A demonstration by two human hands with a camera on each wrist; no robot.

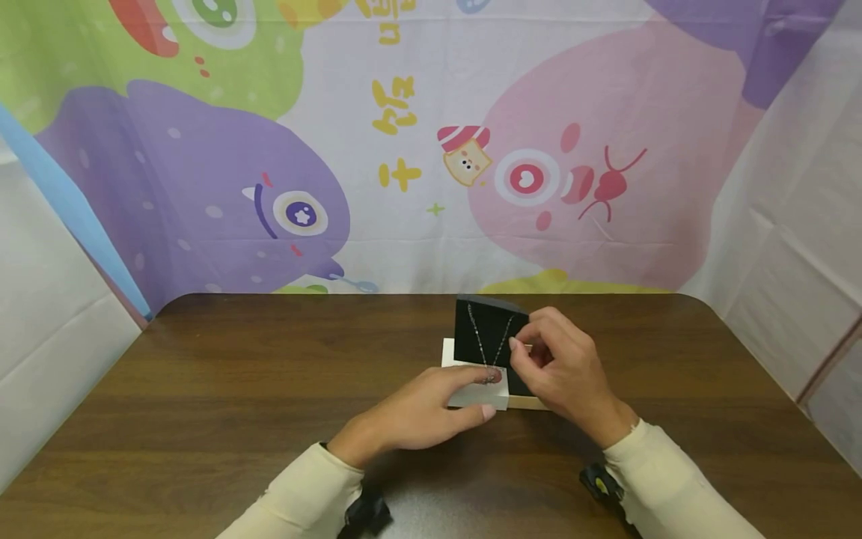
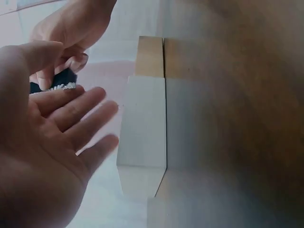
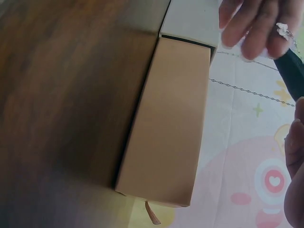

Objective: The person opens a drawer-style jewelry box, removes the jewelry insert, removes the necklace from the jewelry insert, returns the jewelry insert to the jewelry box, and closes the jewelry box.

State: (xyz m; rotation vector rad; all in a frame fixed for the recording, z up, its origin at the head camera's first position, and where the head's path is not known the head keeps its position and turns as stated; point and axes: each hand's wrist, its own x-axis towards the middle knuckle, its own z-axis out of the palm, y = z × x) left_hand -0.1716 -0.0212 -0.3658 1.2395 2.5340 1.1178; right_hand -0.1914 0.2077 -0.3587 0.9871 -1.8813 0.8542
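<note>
A black jewellery pad (image 1: 494, 311) stands tilted with a thin chain necklace (image 1: 477, 329) draped down its front. My right hand (image 1: 566, 367) pinches the pad at its right side; its dark edge also shows in the left wrist view. The left hand (image 1: 417, 412) has its fingers stretched out, with the necklace's sparkling pendant (image 3: 284, 31) lying against them. Below both hands sits a small box, made of a white sleeve (image 2: 142, 118) and a tan drawer (image 3: 164, 118) sticking out to the right. A short ribbon tab (image 3: 152, 213) hangs from the drawer's end.
The box rests on a dark brown wooden table (image 1: 236, 389). Behind the table's far edge hangs a cloth (image 1: 431, 247) printed with cartoon monsters. Pale cloth walls (image 1: 774, 224) stand on both sides.
</note>
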